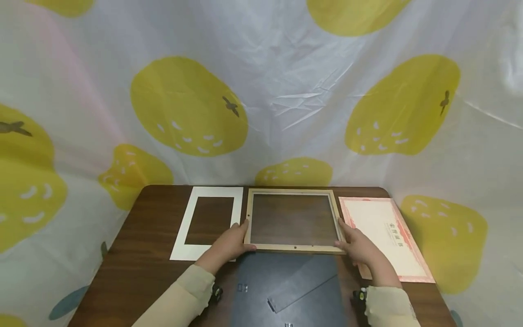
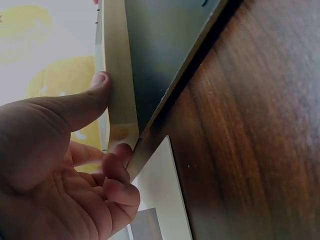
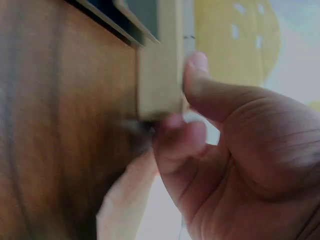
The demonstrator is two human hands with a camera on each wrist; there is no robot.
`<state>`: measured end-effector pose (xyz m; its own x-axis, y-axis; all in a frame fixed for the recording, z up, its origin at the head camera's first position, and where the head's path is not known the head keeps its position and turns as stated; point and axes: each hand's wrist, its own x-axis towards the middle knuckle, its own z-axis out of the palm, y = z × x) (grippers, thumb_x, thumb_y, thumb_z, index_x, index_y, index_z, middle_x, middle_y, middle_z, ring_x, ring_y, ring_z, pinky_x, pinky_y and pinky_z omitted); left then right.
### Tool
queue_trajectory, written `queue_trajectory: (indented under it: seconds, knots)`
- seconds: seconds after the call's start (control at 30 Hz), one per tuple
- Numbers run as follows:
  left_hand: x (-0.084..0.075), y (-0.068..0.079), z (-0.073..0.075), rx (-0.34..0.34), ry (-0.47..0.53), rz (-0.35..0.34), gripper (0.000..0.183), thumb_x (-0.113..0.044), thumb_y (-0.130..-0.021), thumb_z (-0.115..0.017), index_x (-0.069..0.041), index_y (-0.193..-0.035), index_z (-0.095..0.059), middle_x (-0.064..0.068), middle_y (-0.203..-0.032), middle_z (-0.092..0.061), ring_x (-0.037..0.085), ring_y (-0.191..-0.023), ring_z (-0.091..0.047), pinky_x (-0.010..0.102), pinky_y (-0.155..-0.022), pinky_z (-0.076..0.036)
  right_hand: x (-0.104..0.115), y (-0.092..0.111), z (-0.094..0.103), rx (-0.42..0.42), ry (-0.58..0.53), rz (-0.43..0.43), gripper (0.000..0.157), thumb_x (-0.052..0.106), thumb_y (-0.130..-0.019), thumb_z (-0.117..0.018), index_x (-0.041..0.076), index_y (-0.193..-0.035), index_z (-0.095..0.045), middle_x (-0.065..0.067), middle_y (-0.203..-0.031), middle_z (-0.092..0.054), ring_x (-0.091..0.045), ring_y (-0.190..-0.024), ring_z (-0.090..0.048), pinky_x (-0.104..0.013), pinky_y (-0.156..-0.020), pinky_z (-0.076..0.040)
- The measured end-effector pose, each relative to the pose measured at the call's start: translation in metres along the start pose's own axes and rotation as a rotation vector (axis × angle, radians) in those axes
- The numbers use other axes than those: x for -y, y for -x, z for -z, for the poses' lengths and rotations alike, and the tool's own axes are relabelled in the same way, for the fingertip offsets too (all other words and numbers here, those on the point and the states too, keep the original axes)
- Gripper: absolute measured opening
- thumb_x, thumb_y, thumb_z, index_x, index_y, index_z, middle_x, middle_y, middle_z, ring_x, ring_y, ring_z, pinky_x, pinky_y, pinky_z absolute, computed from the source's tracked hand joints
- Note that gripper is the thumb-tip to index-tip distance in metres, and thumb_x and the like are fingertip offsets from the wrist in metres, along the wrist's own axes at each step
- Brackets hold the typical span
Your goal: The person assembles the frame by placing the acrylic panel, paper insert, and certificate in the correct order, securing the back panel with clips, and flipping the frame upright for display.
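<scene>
Both hands hold a light wooden picture frame [image 1: 294, 248] by its two sides, close to the near corners. My left hand [image 1: 230, 243] grips the left side; the left wrist view has the thumb on top of the wooden edge [image 2: 120, 75] and the fingers curled beneath. On the right side, my right hand [image 1: 361, 247] pinches the wood between thumb and curled fingers, as the right wrist view also shows. Inside the frame a clear pane or open space lets the brown table show through. A dark grey backing board [image 1: 302, 277] with a stand flap lies just in front of it.
A white mat [image 1: 184, 236] with a rectangular cut-out lies left of the frame. A certificate [image 1: 373, 218] with a pink-red border lies at the right, partly under the right forearm. Behind the brown table [image 1: 135, 254] hangs a sheet [image 1: 278, 81] printed with yellow fruit.
</scene>
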<state>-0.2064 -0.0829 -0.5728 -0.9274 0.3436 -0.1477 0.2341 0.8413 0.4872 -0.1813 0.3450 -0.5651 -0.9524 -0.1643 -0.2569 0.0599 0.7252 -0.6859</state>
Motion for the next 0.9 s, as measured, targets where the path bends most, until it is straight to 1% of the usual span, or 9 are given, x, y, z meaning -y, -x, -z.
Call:
queue_trajectory:
  seconds: [0.1, 0.17, 0.3, 0.4, 0.5, 0.57, 0.7, 0.8, 0.9]
  knots:
    - [0.005, 0.0, 0.0, 0.006, -0.001, -0.003, 0.102, -0.05, -0.094, -0.085, -0.002, -0.169, -0.036, 0.035, -0.15, -0.058, 0.045, -0.127, -0.069, 0.056, -0.105, -0.057, 0.002, 0.001, 0.0, 0.048, -0.1, -0.026, 0.092, 0.019, -0.107, -0.072, 0.012, -0.176, -0.012, -0.019, -0.086, -0.061, -0.019, -0.052, -0.052, -0.041, -0.05, -0.056]
    - [0.006, -0.001, 0.003, 0.007, 0.004, -0.009, 0.099, -0.049, -0.095, -0.084, -0.003, -0.169, -0.037, 0.034, -0.151, -0.058, 0.046, -0.132, -0.066, 0.057, -0.108, -0.056, 0.003, 0.002, 0.0, 0.047, -0.116, -0.022, 0.093, 0.016, -0.106, -0.072, 0.01, -0.176, -0.012, -0.019, -0.089, -0.062, -0.019, -0.056, -0.053, -0.04, -0.05, -0.056]
    - [0.013, 0.0, 0.011, 0.004, 0.023, -0.008, 0.089, -0.046, -0.097, -0.083, -0.006, -0.166, -0.045, 0.032, -0.151, -0.06, 0.046, -0.136, -0.064, 0.059, -0.11, -0.054, 0.008, 0.001, -0.002, 0.017, -0.114, -0.024, 0.093, 0.013, -0.104, -0.074, 0.007, -0.175, -0.015, -0.032, -0.115, -0.068, -0.021, -0.059, -0.055, -0.042, -0.052, -0.058]
    - [0.025, 0.003, 0.018, -0.015, 0.024, -0.003, 0.074, -0.042, -0.099, -0.081, -0.006, -0.159, -0.056, 0.024, -0.133, -0.07, 0.035, -0.116, -0.072, 0.052, -0.097, -0.06, 0.011, -0.002, -0.006, 0.02, -0.149, -0.033, 0.093, 0.012, -0.104, -0.073, 0.006, -0.175, -0.014, -0.046, -0.144, -0.055, -0.02, -0.057, -0.051, -0.044, -0.055, -0.062]
    - [0.037, 0.007, 0.027, -0.082, 0.035, 0.03, 0.061, -0.036, -0.1, -0.081, -0.005, -0.149, -0.064, 0.014, -0.11, -0.068, 0.024, -0.092, -0.067, 0.045, -0.08, -0.058, 0.01, -0.003, -0.006, 0.03, -0.18, -0.038, 0.093, 0.011, -0.105, -0.073, 0.006, -0.175, -0.012, -0.052, -0.159, -0.033, -0.017, -0.054, -0.047, -0.044, -0.059, -0.064]
    - [0.048, 0.013, 0.036, -0.148, 0.033, 0.082, 0.058, -0.035, -0.101, -0.08, -0.004, -0.147, -0.065, 0.015, -0.115, -0.067, 0.025, -0.097, -0.066, 0.045, -0.083, -0.058, 0.009, -0.004, -0.006, 0.03, -0.197, -0.041, 0.094, 0.009, -0.104, -0.073, 0.007, -0.175, -0.012, -0.052, -0.16, -0.028, -0.016, -0.052, -0.044, -0.044, -0.06, -0.065]
    - [0.073, 0.03, 0.059, -0.255, 0.044, 0.239, 0.065, -0.035, -0.101, -0.079, 0.006, -0.147, -0.059, 0.032, -0.133, -0.058, 0.046, -0.12, -0.061, 0.059, -0.097, -0.056, 0.009, -0.005, -0.007, 0.025, -0.214, -0.036, 0.094, 0.008, -0.104, -0.073, 0.006, -0.175, -0.012, -0.052, -0.16, -0.028, -0.015, -0.051, -0.042, -0.045, -0.061, -0.065]
    - [0.093, 0.045, 0.068, -0.272, 0.025, 0.363, 0.072, -0.037, -0.101, -0.077, 0.018, -0.141, -0.055, 0.045, -0.133, -0.049, 0.06, -0.126, -0.052, 0.067, -0.099, -0.053, 0.009, -0.005, -0.007, 0.027, -0.221, -0.043, 0.094, 0.008, -0.104, -0.072, 0.007, -0.175, -0.011, -0.052, -0.161, -0.026, -0.014, -0.05, -0.041, -0.045, -0.062, -0.066]
    - [0.111, 0.058, 0.069, -0.239, -0.01, 0.458, 0.076, -0.042, -0.101, -0.075, 0.025, -0.13, -0.055, 0.049, -0.125, -0.048, 0.064, -0.12, -0.049, 0.068, -0.096, -0.051, 0.009, -0.005, -0.007, 0.027, -0.223, -0.045, 0.094, 0.008, -0.105, -0.072, 0.007, -0.176, -0.01, -0.052, -0.162, -0.024, -0.014, -0.05, -0.04, -0.045, -0.063, -0.066]
